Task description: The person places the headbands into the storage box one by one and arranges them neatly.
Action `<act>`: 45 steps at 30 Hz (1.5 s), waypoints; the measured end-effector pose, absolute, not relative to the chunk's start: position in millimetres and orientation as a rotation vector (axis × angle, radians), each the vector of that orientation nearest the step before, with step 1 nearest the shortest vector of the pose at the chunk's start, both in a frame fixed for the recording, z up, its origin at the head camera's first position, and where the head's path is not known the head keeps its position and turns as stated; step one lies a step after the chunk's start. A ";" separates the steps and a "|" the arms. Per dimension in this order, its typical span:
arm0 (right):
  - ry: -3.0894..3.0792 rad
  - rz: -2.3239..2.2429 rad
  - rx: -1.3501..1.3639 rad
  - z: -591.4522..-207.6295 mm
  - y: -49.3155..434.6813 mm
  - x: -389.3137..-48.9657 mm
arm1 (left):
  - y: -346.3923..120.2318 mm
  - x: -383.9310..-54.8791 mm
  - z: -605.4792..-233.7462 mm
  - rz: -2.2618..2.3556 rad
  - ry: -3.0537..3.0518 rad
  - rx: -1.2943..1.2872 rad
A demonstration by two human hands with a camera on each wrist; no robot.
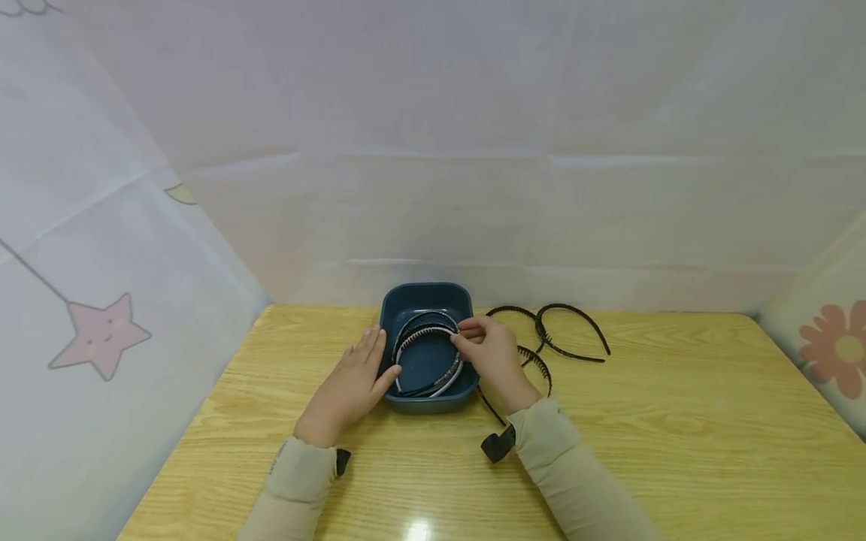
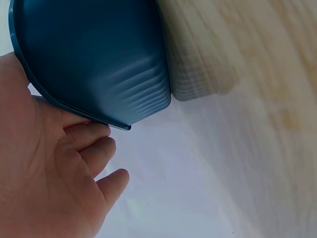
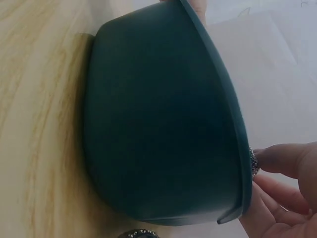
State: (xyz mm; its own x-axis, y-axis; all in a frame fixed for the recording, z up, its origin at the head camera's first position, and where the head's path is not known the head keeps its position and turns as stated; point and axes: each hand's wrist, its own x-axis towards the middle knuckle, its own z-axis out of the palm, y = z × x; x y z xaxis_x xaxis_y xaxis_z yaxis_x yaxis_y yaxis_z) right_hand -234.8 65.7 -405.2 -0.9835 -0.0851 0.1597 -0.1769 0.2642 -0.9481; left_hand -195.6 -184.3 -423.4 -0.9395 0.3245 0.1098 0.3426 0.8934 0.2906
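A dark blue plastic bin (image 1: 433,406) holds several headbands, among them a pale pink toothed headband (image 1: 422,330) and dark ones. My left hand (image 1: 352,387) rests against the bin's left side, its fingers fairly straight along the outer wall and the thumb near the rim. In the left wrist view, the fingers (image 2: 99,148) touch the bin's rim from outside. At the bin's right rim, my right hand (image 1: 497,361) pinches a glittery dark headband (image 3: 254,162) between thumb and finger. Most of that headband is hidden behind the bin wall in the right wrist view.
To the right of the bin, several black headbands (image 1: 575,356) lie on the wooden table (image 1: 676,421), one partly under my right wrist. A white cloth backdrop (image 1: 433,225) stands right behind the table's far edge.
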 end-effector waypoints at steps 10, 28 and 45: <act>-2.493 1.585 0.362 -408.4 63.7 -236.3 | -184.9 -196.8 -423.7 -0.499 -2.981 -0.527; -2.492 1.353 0.537 -400.5 86.4 -221.1 | -182.4 -198.2 -426.9 -0.484 -3.019 -0.537; -2.491 1.015 0.573 -396.8 160.9 -232.6 | -183.9 -196.5 -427.8 -0.489 -3.013 -0.524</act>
State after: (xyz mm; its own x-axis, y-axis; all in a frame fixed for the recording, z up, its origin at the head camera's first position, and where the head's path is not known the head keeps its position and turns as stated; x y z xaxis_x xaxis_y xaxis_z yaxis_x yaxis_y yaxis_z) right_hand -232.6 160.9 -396.8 -0.8408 -0.2222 0.4937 -0.5040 0.6543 -0.5638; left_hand -196.5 -183.9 -427.8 -0.9418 0.3220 0.0967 0.3360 0.8929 0.2997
